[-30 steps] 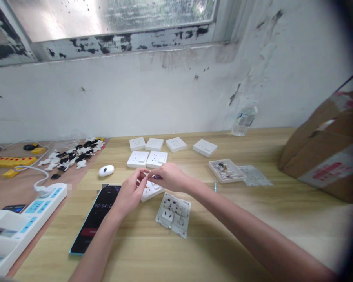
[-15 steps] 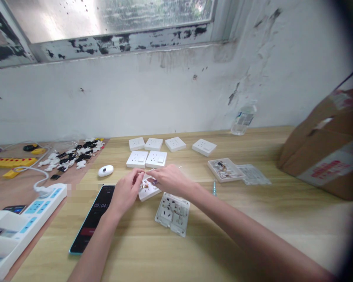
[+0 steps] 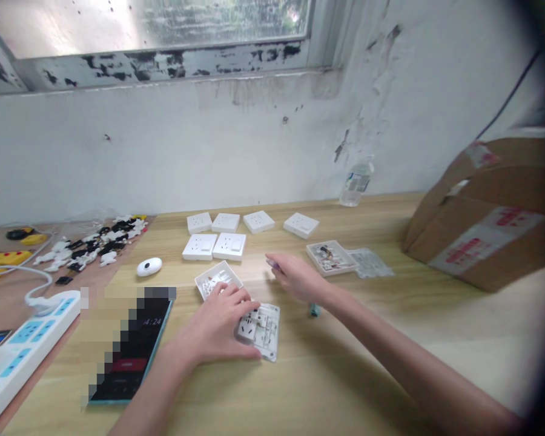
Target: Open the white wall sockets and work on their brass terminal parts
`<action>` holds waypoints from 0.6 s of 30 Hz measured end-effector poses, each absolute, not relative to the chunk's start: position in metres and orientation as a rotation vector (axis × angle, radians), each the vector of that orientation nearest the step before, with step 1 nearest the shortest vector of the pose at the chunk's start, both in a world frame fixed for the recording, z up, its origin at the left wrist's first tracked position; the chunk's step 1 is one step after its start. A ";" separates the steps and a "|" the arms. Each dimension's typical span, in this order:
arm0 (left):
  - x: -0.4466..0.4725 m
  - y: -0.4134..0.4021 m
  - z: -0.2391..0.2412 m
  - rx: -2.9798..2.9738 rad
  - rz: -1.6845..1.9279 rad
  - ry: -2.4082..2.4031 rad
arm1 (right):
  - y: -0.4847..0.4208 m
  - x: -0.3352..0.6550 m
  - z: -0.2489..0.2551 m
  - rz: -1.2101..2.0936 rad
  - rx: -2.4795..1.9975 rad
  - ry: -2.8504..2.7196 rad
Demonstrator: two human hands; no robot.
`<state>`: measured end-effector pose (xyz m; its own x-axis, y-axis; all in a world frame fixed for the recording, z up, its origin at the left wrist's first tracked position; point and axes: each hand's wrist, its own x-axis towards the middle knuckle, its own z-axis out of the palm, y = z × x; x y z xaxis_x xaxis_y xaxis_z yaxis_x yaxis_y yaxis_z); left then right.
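My left hand (image 3: 224,321) is spread over the left side of a white socket panel (image 3: 269,330). The panel lies back side up, with slots and inner parts showing. My thumb is at its lower edge and my fingers are at its upper left. Just beyond those fingers, an open white socket housing (image 3: 204,284) has small white parts in it. My right hand (image 3: 295,275) is closed around a thin tool with a purplish handle (image 3: 273,264), apparently a screwdriver, mostly hidden by the fingers. Below the right wrist, a small teal object (image 3: 315,310) is partly covered.
Several finished-looking white sockets (image 3: 229,246) stand in rows at the back. A white tray of metal parts (image 3: 331,257) sits beside a clear bag (image 3: 371,263). A bottle (image 3: 356,181), cardboard box (image 3: 476,224), phone (image 3: 131,357), white oval device (image 3: 149,267) and power strip (image 3: 31,339) surround the area.
My left hand has left the white housing and come down over the socket panel, fingers spreading. My right hand has drawn away to the right with the tool. The view has shifted slightly.
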<state>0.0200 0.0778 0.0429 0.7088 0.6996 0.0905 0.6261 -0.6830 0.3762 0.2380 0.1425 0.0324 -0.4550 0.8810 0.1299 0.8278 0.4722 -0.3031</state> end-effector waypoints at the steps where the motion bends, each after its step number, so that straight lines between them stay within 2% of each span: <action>1: 0.021 0.078 0.042 2.583 0.348 1.038 | 0.144 0.238 0.029 0.286 -1.493 -2.428; 11: 0.030 0.077 0.022 1.781 0.774 1.049 | 0.132 0.266 0.041 0.164 -1.729 -2.337; 15: 0.036 0.075 0.016 1.585 0.796 0.987 | 0.107 0.286 0.047 0.022 -1.942 -2.407; 18: 0.039 0.074 0.013 1.567 0.797 0.977 | 0.088 0.290 0.042 0.073 -2.013 -2.496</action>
<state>0.0387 0.0736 0.0133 0.4394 0.8983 0.0012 0.1810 -0.0898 0.9794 0.2901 0.0877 0.0421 -0.2110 0.9742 -0.0801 0.9772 0.2121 0.0061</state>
